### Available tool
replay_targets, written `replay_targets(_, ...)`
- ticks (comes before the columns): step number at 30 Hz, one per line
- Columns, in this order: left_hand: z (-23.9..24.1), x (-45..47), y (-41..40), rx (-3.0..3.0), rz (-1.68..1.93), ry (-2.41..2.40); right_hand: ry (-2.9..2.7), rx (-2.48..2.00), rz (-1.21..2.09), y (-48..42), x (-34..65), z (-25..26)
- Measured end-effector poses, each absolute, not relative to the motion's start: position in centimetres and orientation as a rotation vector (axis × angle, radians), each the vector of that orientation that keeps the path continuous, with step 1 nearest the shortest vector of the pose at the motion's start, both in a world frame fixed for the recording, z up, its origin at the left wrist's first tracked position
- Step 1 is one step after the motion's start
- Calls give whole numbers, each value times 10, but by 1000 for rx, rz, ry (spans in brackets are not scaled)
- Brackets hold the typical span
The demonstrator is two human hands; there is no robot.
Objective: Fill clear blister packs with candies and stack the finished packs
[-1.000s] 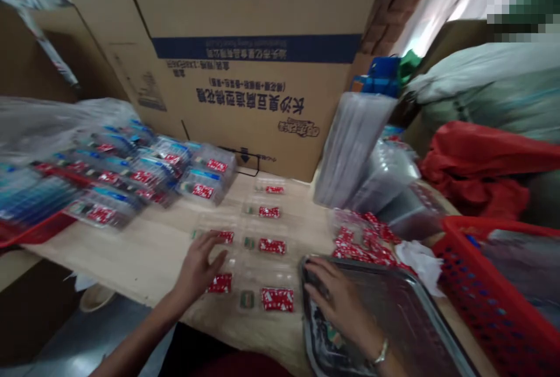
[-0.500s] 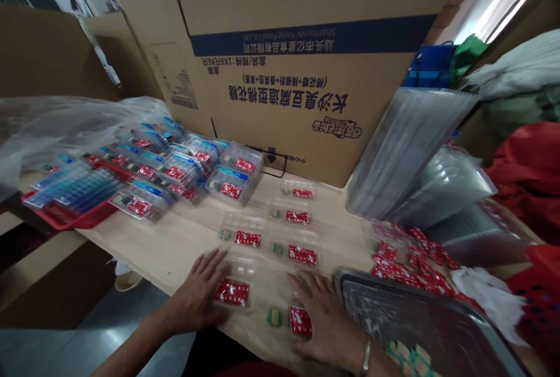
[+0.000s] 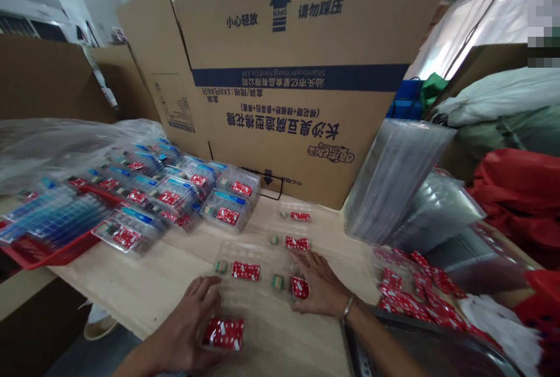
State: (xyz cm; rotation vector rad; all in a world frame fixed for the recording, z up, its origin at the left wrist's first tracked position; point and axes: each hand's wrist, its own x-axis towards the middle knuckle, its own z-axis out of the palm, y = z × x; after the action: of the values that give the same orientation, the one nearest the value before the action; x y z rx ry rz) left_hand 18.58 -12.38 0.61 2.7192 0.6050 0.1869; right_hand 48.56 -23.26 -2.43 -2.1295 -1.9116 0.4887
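Observation:
My left hand (image 3: 188, 321) curls round the left side of a clear plastic tray, fingers behind and thumb in front. In that tray lies a red packet with white spots (image 3: 224, 333). My right hand (image 3: 322, 286) is closed over the right end of another clear tray, which holds a green-and-cream piece (image 3: 277, 281) and a red packet (image 3: 300, 287). Whether a second tray lies under it, I cannot tell. Similar filled trays sit just beyond, one with a red packet (image 3: 245, 271) at left, others with red packets (image 3: 297, 243) behind.
Stacked filled packs (image 3: 227, 213) and a red basket (image 3: 52, 254) of blue-and-clear plastic pieces are at left. A large cardboard box (image 3: 271, 91) stands behind. To the right are upright clear plastic stacks (image 3: 394, 178), loose red packets (image 3: 420, 289) and a dark metal tray (image 3: 420, 336).
My right hand has moved forward; the nearest right-hand tray has left its front spot. My left hand has closed on the tray beside it. The view has tilted up.

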Motion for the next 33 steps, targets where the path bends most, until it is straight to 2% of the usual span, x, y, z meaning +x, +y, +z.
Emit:
replay_targets(5,12,235,-83,2811,232,603,-1930,-2190,540,-234,483,-20)
replay_targets(11,-2,268,-57,2927,-121,583,-1919,-2369,702,-242,477,-20)
replay_targets(14,-1,272,-57,2961,-153,583,-1924,-2381,667,-240,477,-20)
replay_targets(19,-3,262,-59,2943,-10,586,-1932,-2342,555,-236,479,-24)
replay_targets(27,-4,248,-59,2904,28,638,-1968,-2225,754,-231,483,-20)
replay_targets(33,-7,254,-55,2892,-196,641,-1957,-2197,702,-232,489,-22)
